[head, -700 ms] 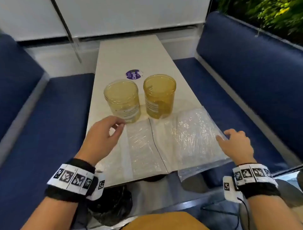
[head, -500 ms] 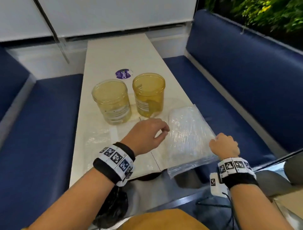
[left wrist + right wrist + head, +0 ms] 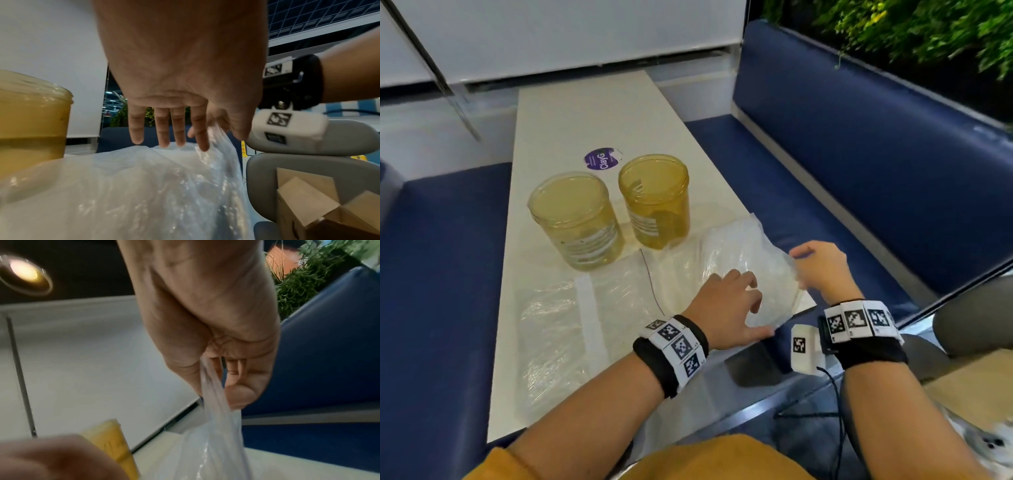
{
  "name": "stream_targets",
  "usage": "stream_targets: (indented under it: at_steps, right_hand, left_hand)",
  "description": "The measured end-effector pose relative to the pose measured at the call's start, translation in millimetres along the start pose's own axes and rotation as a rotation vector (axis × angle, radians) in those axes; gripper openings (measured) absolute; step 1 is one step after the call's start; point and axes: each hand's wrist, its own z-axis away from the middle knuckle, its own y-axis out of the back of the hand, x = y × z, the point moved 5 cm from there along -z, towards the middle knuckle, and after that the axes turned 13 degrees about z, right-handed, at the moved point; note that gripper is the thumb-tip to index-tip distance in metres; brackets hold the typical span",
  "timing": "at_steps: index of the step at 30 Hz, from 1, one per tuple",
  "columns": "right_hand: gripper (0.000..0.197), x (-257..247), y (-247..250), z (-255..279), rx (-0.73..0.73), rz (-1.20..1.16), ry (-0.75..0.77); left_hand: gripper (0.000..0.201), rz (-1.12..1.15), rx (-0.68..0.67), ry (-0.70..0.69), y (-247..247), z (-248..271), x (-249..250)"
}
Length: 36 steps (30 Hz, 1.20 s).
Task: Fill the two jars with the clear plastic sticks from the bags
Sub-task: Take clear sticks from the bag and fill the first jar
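Head view shows the left hand now farther right than half a second ago, when it hovered with curled fingers over the seam between the two bags; it now lies on the right bag near the surface's near right corner. Its fingers are spread and fairly straight, thumb along the bag's near edge, pressing rather than gripping; the left wrist view shows the fingertips touching the plastic. The right hand, which earlier rested as a fist at the bag's right edge, is now raised a little and pinches that edge, so the plastic there lifts off the surface. From the right wrist camera, thumb and curled fingers close on a gathered strip of the bag.

The left bag lies flat at the near left of the surface, where it lay before, untouched. Two amber jars stand side by side just beyond the bags, the right jar touching the right bag's far edge. The clear sticks inside the bags are too blurred to make out singly.
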Motion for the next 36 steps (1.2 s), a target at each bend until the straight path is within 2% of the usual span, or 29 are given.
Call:
stream_targets:
  at_steps: [3,7,11,14,18,20,23,27,31,33,36]
  right_hand:
    - [0.011,-27.9,24.2,3.1,0.069,-0.184,0.081]
    - [0.019,-52.1,38.1,6.9,0.041,-0.355,0.156]
    - [0.012,-72.4,44.7,20.4,0.051,-0.513,0.246]
    - [0.017,-77.9,38.7,31.0,0.058,-0.63,0.259]
    - [0.042,-76.8,19.8,50.5,0.19,-0.379,0.31]
    - [0.044,-82.9,8.6,61.5,0.168,-0.321,0.38]
    - [0.037,-97.0,0.5,69.0,0.105,-0.384,0.489]
    - [0.035,-106.9,7.0,66.7,0.162,-0.341,0.534]
    - [0.035,-110.5,12.5,61.6,0.161,-0.284,0.574]
    - [0.034,-112.4,15.8,60.3,0.169,-0.249,0.592]
    - [0.032,-120.4,21.3,61.0,0.189,-0.155,0.602]
  left_hand:
    - [0.051,-0.031,0.107,0.018,9.8,-2.0,8.5]
    - [0.041,-0.021,0.233,0.065,32.2,-2.1,11.6]
    - [0.029,0.069,0.316,0.055,47.8,1.4,8.1]
    - [0.026,0.186,0.401,0.133,63.0,5.0,-3.7]
    - [0.02,0.425,0.609,0.17,89.7,8.8,-14.9]
    - [0.018,0.545,0.654,0.162,97.5,7.8,-14.9]
    - [0.017,0.681,0.633,0.149,100.8,5.4,-11.1]
    - [0.019,0.959,0.531,0.221,103.7,4.1,-17.4]
    - [0.025,1.165,0.428,0.279,107.3,6.4,-19.8]
    - [0.026,1.205,0.44,0.32,110.2,6.2,-19.7]
    - [0.025,1.206,0.54,0.393,115.4,2.9,-18.6]
